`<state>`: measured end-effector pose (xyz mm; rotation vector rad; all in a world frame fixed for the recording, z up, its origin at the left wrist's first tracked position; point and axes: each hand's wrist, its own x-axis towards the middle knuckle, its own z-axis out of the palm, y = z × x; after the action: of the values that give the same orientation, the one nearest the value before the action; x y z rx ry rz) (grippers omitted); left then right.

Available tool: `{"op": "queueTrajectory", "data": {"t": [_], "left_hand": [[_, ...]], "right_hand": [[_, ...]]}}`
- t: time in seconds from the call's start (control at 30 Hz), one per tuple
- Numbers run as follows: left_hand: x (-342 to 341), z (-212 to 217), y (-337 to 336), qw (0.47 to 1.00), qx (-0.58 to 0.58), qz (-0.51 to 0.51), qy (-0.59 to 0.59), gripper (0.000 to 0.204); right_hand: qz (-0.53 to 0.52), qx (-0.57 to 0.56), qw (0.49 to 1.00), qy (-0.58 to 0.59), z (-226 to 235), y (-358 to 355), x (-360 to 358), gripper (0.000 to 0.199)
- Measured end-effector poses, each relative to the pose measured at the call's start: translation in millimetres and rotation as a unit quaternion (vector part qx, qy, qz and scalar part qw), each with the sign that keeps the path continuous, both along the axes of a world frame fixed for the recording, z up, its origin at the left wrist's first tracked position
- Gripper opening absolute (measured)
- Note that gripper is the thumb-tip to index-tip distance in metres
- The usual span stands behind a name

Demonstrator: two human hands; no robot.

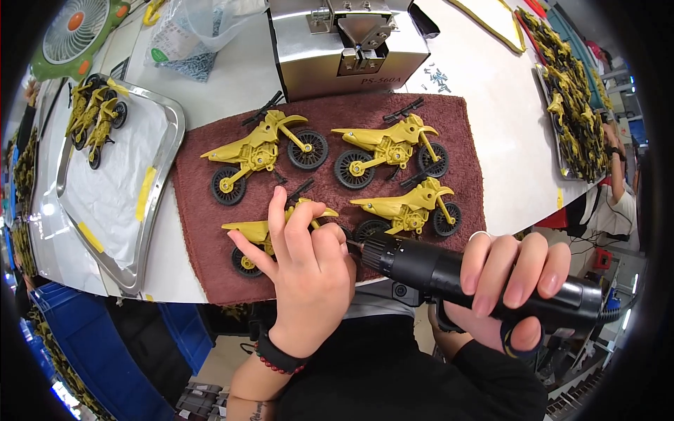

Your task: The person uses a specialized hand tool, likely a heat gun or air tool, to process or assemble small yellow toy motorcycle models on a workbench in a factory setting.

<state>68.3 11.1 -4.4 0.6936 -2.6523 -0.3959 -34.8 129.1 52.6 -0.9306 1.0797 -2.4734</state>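
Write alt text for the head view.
A left hand steadies a yellow toy motorcycle on a maroon towel while the right hand aims a black electric screwdriver at it. Three more toy motorcycles lie beyond.

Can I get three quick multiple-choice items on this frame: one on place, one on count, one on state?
1. Where do the toy motorbikes nearest the hands lie?
A. On the brown towel
B. In the steel tray
C. On the green fan

2. How many yellow motorbikes are on that towel?
A. Two
B. Four
C. Six

3. What is the right hand doing?
A. Resting open on the table
B. Gripping the black electric screwdriver
C. Holding a motorbike

Key:
1. A: the yellow motorbikes lie on the brown towel; the steel tray to the left holds others.
2. B: two in the far row, two in the near row, one of these under the left hand.
3. B: the right hand is wrapped round the black electric screwdriver, whose tip points at the bike the left hand steadies.
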Motion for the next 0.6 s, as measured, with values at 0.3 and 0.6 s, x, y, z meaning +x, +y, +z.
{"op": "queueTrajectory", "data": {"t": [0.3,0.6], "left_hand": [[13.1,7.5,-9.8,0.976,0.189,-0.01,0.104,0.011],[25.2,9.3,-17.3,0.973,0.179,-0.038,0.143,0.009]], "right_hand": [[0.006,-0.054,0.997,0.049,-13.4,-0.8,-5.6,0.034],[-0.009,-0.081,0.995,-0.051,-1.0,6.5,-11.5,0.032]]}}
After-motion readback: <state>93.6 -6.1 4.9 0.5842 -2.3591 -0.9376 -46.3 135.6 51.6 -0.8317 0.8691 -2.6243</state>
